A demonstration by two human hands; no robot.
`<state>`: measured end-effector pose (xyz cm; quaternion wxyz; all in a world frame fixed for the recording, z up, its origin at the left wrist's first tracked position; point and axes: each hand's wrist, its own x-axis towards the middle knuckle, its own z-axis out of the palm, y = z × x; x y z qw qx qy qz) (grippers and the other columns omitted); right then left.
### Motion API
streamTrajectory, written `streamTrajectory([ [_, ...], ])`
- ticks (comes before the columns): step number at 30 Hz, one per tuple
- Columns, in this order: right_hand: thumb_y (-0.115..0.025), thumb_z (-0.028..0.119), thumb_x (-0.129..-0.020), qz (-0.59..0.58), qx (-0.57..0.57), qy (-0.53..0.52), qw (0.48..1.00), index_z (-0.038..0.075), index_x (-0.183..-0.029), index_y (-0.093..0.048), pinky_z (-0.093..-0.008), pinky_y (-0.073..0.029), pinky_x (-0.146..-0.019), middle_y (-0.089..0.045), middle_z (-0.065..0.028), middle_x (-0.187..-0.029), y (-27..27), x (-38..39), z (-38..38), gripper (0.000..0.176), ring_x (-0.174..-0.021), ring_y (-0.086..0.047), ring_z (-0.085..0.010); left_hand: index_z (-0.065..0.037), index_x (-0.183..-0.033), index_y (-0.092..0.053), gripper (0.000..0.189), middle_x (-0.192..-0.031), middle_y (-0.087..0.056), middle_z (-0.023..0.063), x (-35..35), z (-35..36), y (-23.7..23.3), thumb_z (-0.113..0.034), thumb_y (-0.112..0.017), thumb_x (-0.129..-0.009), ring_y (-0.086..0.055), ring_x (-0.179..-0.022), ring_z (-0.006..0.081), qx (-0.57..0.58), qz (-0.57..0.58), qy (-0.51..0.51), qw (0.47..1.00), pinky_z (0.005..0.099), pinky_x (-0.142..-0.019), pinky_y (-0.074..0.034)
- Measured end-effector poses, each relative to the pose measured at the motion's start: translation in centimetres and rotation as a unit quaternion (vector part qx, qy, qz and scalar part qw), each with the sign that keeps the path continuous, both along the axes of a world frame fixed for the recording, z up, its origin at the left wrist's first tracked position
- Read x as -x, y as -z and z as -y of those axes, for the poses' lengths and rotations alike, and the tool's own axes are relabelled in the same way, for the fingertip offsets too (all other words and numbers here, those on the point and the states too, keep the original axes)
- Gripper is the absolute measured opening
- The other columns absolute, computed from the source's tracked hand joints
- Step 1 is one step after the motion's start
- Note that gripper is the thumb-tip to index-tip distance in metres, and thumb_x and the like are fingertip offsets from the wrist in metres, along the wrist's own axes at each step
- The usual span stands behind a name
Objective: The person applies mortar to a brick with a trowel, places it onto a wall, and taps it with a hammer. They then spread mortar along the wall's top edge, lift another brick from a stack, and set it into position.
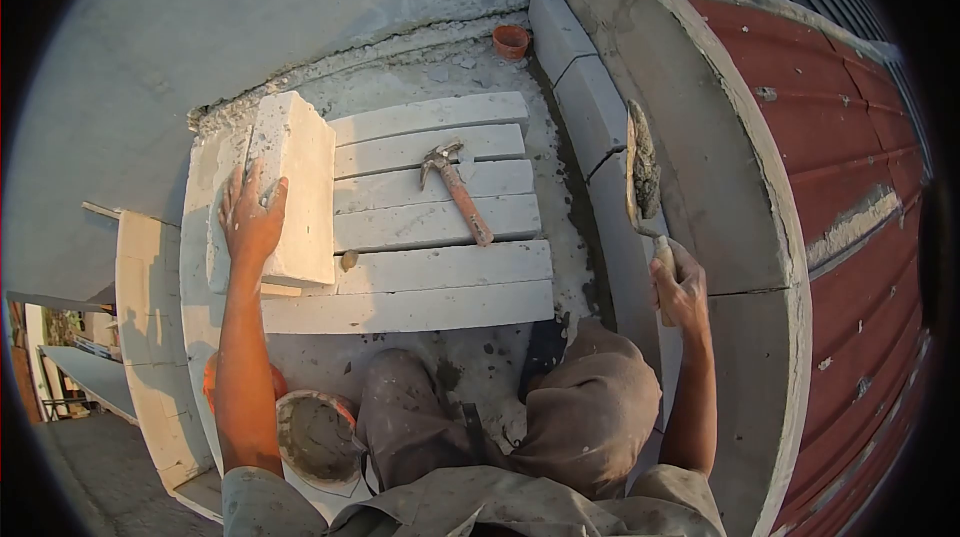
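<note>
My left hand lies flat with its fingers spread on a large pale block, which rests at the left end of a row of pale slabs. At the right, my right hand is closed round the handle of a trowel. Grey mortar sits on the trowel's blade, held near the low block wall. A claw hammer with a reddish handle lies on the slabs between my hands.
A bucket of mortar stands by my left forearm. A small orange pot is at the back corner. Low blocks run beside a taller wall on the right, with a red metal roof beyond.
</note>
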<state>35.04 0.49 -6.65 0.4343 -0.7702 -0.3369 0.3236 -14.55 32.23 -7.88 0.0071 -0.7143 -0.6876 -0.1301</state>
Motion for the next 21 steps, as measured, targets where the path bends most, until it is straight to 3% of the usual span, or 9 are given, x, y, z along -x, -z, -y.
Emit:
streamTrajectory([
  [1, -0.066, 0.027, -0.094, 0.015, -0.073, 0.002, 0.997, -0.005, -0.129, -0.057, -0.0277, -0.045, -0.048, -0.056, -0.0021, -0.075, -0.7, -1.1, -1.4, 0.048, -0.056, -0.052, -0.009, -0.022, -0.151, -0.044, 0.065, -0.16, -0.032, 0.0124, -0.1, 0.0, -0.1, -0.052, -0.056, -0.095, -0.024, -0.149, 0.0347, 0.002, 0.002, -0.003, 1.0, 0.0549, -0.12, -0.016],
  [3, -0.062, 0.031, -0.097, 0.096, -0.073, 0.027, 0.992, -0.003, -0.13, -0.057, -0.0289, -0.043, -0.046, -0.055, -0.0017, -0.074, -1.5, -3.3, -4.8, 0.048, -0.054, -0.051, -0.0098, -0.022, -0.15, -0.045, 0.065, -0.16, -0.033, 0.0122, 0.0, 0.0, 0.0, -0.052, -0.056, -0.094, -0.025, -0.149, 0.0346, -0.004, 0.002, -0.001, 1.0, 0.0547, -0.12, -0.016],
  [6, -0.06, 0.035, -0.098, 0.013, 0.042, 0.062, 0.997, -0.001, -0.129, -0.057, -0.0294, -0.042, -0.043, -0.054, -0.0021, -0.071, 1.2, -8.1, -9.6, 0.048, -0.05, -0.05, -0.0112, -0.022, -0.149, -0.046, 0.065, -0.159, -0.033, 0.0121, 0.1, 0.1, 0.2, -0.053, -0.057, -0.093, -0.025, -0.149, 0.0344, -0.007, 0.008, -0.001, 1.0, 0.0544, -0.12, -0.016],
  [9, -0.06, 0.038, -0.097, 0.046, 0.045, 0.09, 0.994, 0.001, -0.127, -0.057, -0.0301, -0.042, -0.042, -0.053, -0.0025, -0.068, 3.9, -10.1, -11.5, 0.047, -0.049, -0.051, -0.0125, -0.022, -0.148, -0.048, 0.065, -0.159, -0.034, 0.0119, -0.1, -0.1, -0.4, -0.053, -0.058, -0.092, -0.025, -0.149, 0.0342, -0.018, 0.02, 0.001, 1.0, 0.0539, -0.12, -0.016],
  [15, -0.062, 0.038, -0.096, 0.072, 0.0, 0.094, 0.993, 0.004, -0.129, -0.057, -0.0313, -0.042, -0.041, -0.052, -0.0039, -0.062, 1.4, -9.7, -10.7, 0.047, -0.046, -0.052, -0.0135, -0.021, -0.148, -0.049, 0.066, -0.159, -0.034, 0.0117, 0.0, -0.2, -0.5, -0.054, -0.06, -0.091, -0.025, -0.149, 0.0343, -0.013, 0.019, 0.001, 1.0, 0.053, -0.121, -0.016],
  [18, -0.06, 0.037, -0.097, 0.06, 0.057, 0.056, 0.995, 0.006, -0.128, -0.061, -0.0321, -0.042, -0.041, -0.053, -0.0045, -0.062, 1.2, -8.9, -11.0, 0.044, -0.045, -0.051, -0.0139, -0.021, -0.148, -0.049, 0.066, -0.159, -0.034, 0.0118, 0.1, 0.1, -0.2, -0.054, -0.06, -0.091, -0.025, -0.149, 0.0349, -0.008, 0.017, 0.001, 1.0, 0.0529, -0.121, -0.016],
  [21, -0.061, 0.039, -0.096, 0.14, 0.189, 0.044, 0.971, 0.002, -0.124, -0.064, -0.0323, -0.042, -0.04, -0.052, -0.005, -0.066, 2.0, -10.5, -12.3, 0.047, -0.048, -0.053, -0.0136, -0.02, -0.147, -0.049, 0.066, -0.159, -0.034, 0.0119, 0.2, -0.2, -0.3, -0.054, -0.06, -0.091, -0.025, -0.149, 0.0352, -0.016, 0.02, 0.007, 1.0, 0.0532, -0.121, -0.016],
])
